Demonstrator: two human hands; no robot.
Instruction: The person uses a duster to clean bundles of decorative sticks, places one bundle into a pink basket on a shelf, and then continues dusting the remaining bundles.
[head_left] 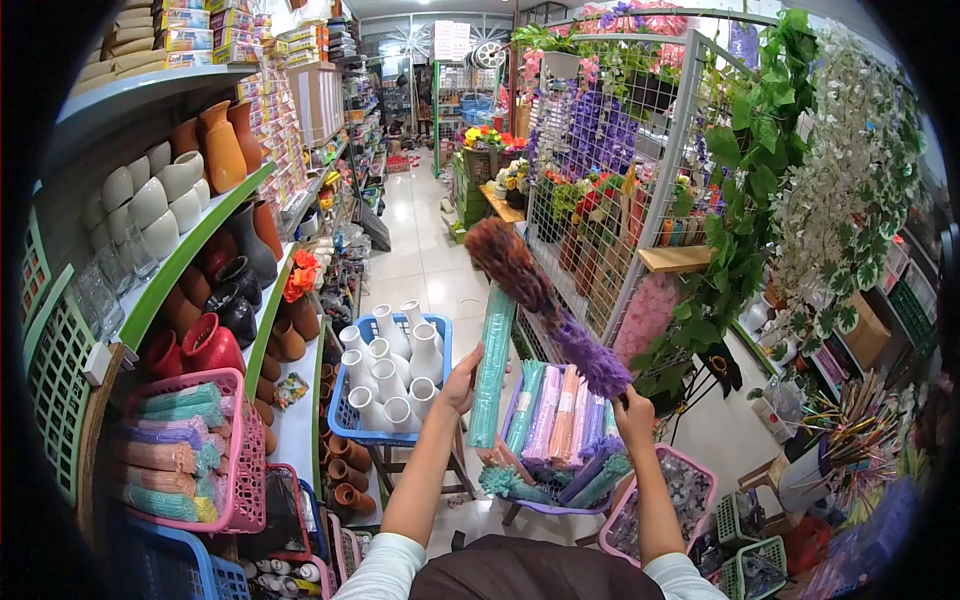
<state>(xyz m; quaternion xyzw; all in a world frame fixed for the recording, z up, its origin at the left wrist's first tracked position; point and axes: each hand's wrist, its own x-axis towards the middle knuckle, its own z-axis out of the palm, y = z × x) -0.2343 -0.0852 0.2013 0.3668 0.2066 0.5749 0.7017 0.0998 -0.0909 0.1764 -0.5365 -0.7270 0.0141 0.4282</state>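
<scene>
My left hand (462, 380) is closed around the lower part of a long, plastic-wrapped green roll (490, 375), held upright. In my right hand (634, 415) is the handle end of a fluffy duster (590, 360), purple near the hand and reddish brown at the tip. The duster slants up to the left, its tip overlapping the roll's top in this view. Below both hands stands a purple basket (565, 509) packed with similar rolls (545, 420) in pink, peach, green and purple. A blue basket (385, 438) of white vases (390, 380) is beside my left hand.
Shelves with pots and an orange vase (222, 148) line the left side. A pink basket (252, 480) holds more rolls. On the right stand a wire mesh rack (610, 190) with artificial flowers and another pink basket (712, 490). A tiled aisle (420, 220) runs ahead.
</scene>
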